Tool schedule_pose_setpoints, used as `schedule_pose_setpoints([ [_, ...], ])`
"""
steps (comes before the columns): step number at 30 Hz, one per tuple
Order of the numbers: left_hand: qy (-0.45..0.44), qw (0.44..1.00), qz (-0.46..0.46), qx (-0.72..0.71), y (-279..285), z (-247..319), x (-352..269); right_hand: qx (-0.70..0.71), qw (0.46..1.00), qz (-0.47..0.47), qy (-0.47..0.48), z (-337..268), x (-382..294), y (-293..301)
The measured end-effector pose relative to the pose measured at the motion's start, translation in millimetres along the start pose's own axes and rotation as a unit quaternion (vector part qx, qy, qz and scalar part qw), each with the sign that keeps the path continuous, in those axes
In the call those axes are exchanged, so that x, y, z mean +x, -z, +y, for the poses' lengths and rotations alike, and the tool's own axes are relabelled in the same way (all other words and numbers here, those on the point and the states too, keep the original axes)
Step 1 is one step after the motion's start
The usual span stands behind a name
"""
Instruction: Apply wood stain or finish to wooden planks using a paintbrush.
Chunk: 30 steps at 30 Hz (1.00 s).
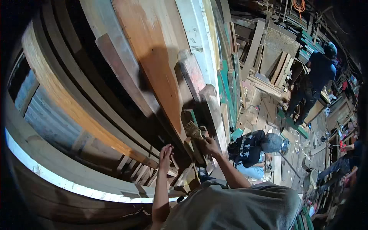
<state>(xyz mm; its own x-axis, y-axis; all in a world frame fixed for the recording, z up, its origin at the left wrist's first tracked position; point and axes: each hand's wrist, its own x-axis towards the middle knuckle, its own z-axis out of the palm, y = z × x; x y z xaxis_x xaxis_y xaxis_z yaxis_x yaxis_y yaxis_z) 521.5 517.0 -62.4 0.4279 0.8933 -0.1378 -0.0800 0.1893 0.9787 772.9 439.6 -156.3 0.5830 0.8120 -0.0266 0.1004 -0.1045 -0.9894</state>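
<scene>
My right hand (211, 147) is closed on a brush (193, 130) with pale bristles, seen beside the lower ends of upright boards. My left hand (166, 155) is raised with bent fingers near the dark gap between boards; nothing shows in it. Before me leans a wide orange-brown wooden board (155, 60), partly stained or wet-looking along one side. A narrower reddish board (123, 72) stands to its left. To its right are a thick wood post with pinkish paint (195, 74), a grey timber (214, 112) and a white-painted board (198, 37).
A crouching person in a dark shirt and cap (250, 149) is close on my right. Another person (319, 72) stands farther off among stacked lumber, and a third (345, 161) is at the right edge. Wood scraps litter the plank floor (260, 106). A long curved-looking beam (72, 100) lies left.
</scene>
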Motion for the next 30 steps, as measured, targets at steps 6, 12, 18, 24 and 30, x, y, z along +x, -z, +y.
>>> schedule_pose_setpoints([
  [6,-0.212,0.975,0.050,0.036,-17,131,78,-0.028,0.989,-0.094,0.114,-55,72,11],
  [12,-0.379,0.902,0.171,0.113,-56,204,145,-0.193,0.960,-0.072,0.192,-130,120,25],
  [18,-0.459,0.780,0.334,0.264,-57,262,181,-0.191,0.946,-0.077,0.249,-187,143,22],
  [24,-0.539,0.672,0.387,0.330,-64,355,222,-0.165,0.884,0.019,0.438,-236,192,-1],
  [30,-0.605,0.575,0.377,0.402,-67,409,236,-0.277,0.851,0.083,0.439,-231,215,-27],
])
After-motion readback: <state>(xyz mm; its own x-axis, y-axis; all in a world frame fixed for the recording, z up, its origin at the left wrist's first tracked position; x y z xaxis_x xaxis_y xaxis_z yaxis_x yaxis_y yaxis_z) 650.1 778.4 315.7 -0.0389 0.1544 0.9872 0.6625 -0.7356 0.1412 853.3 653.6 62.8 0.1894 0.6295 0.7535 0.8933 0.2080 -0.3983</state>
